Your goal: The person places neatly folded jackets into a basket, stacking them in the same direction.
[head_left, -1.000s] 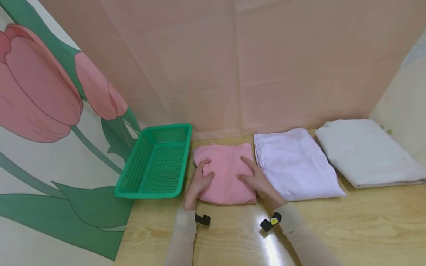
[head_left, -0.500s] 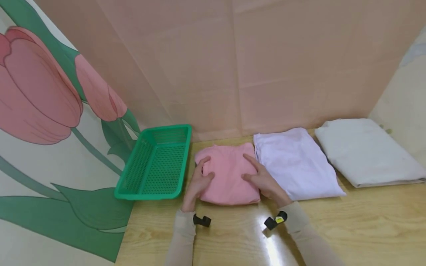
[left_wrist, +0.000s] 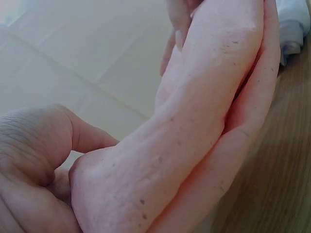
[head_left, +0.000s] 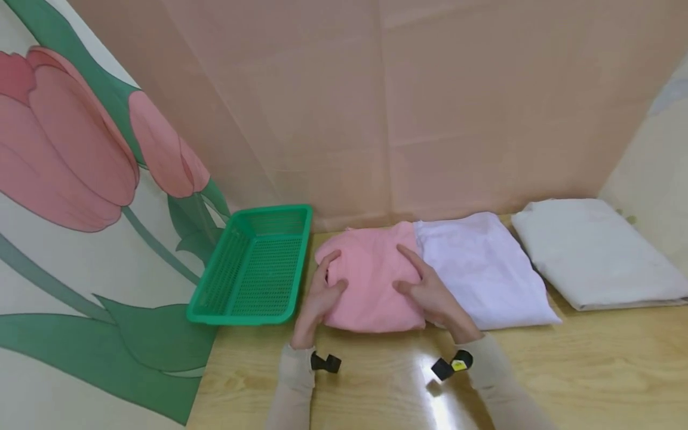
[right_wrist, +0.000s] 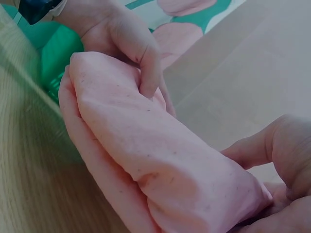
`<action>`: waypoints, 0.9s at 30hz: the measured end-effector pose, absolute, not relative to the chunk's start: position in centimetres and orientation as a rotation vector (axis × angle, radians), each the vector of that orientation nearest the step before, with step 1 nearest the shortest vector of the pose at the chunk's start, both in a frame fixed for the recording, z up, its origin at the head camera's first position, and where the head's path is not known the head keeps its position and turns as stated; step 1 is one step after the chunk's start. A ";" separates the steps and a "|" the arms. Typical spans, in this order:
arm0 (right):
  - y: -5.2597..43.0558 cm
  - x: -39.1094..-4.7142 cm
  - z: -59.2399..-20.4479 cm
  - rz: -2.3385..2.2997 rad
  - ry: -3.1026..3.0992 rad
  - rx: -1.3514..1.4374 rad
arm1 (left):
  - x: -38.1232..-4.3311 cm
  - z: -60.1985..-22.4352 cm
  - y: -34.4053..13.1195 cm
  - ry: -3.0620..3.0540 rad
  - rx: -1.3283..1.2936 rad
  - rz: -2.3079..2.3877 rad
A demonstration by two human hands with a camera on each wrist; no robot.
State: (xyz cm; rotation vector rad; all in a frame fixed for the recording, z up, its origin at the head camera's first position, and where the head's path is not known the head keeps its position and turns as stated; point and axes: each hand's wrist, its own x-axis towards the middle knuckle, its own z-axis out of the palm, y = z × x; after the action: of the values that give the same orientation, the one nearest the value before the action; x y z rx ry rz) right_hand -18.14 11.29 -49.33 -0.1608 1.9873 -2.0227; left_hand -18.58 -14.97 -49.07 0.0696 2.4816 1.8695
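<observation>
A folded pink cloth point(head_left: 371, 286) with small dark specks is held between both hands in front of the person. My left hand point(head_left: 322, 292) grips its left side, thumb on top and fingers round the edge. On the other side my right hand point(head_left: 428, 292) grips it the same way. In the left wrist view, the folded layers of the pink cloth point(left_wrist: 194, 107) bulge and part along the near edge. The right wrist view has the cloth point(right_wrist: 146, 141) above the wooden surface, its ends tucked into both hands. Fingers beneath the cloth are mostly hidden.
A green perforated basket point(head_left: 294, 286) stands left of the cloth. A folded pale lilac cloth point(head_left: 484, 275) lies to the right, partly overlapped by the pink one in the head view. Farther right is a thick folded white cloth point(head_left: 596, 257). All rest on a wooden table point(head_left: 376, 382).
The pink cloth has come up and slightly rightward in both hands, its right edge now overlapping the lilac cloth. The right hand has shifted a little right. The basket and other cloths stay put.
</observation>
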 end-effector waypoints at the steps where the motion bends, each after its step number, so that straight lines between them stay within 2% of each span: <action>1: 11.3 -18.1 -49.2 -2.019 2.002 -0.172 | -18.5 -48.9 -14.9 2.485 0.072 1.872; 20: 11.5 -17.3 -47.2 -2.046 2.126 -0.252 | -17.6 -46.9 -15.2 2.486 0.217 1.965; 27: 11.1 -17.2 -47.1 -2.122 2.097 -0.272 | -17.3 -46.4 -15.5 2.518 0.194 1.959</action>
State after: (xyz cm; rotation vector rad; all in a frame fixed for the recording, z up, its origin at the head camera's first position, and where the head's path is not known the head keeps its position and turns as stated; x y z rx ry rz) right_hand -17.17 11.14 -47.14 -0.2723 2.0967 -2.1224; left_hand -17.34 -15.45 -46.41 0.1941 2.5185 1.9593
